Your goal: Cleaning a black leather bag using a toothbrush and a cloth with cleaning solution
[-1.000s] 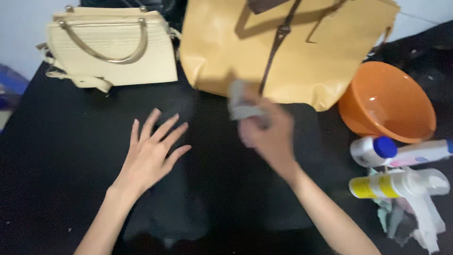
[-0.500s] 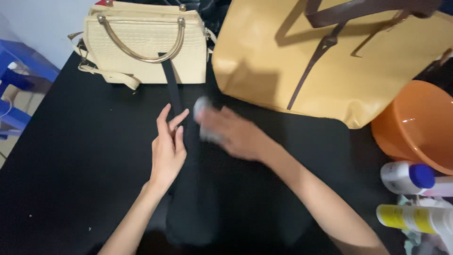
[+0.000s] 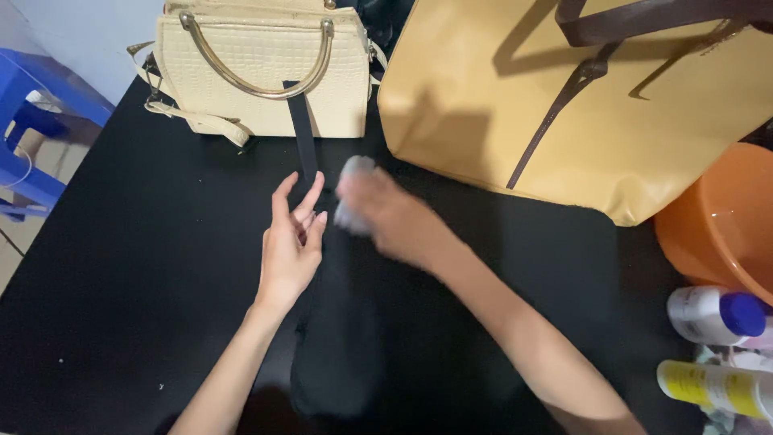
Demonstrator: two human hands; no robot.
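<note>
Seen from the head camera, looking down on a black table (image 3: 121, 282): at centre frame the left hand (image 3: 290, 246) lies open, fingers together and stretched, pressing on a long black leather bag or strap piece (image 3: 334, 338) that runs from lower centre up toward a cream, crocodile-textured handbag with a gold hoop handle (image 3: 262, 68) at upper left. Just right of it, the right hand (image 3: 386, 213), blurred, is closed around a small pale grey cloth (image 3: 354, 193) held against the black leather. It looks like a wiping step, one hand steadying and one rubbing; the next stroke would call for firm hold-down. A large tan leather tote with brown straps (image 3: 580, 105) fills the upper right; an orange plastic basin (image 3: 717, 229) and two bottles (image 3: 717, 314) sit at the right edge.
</note>
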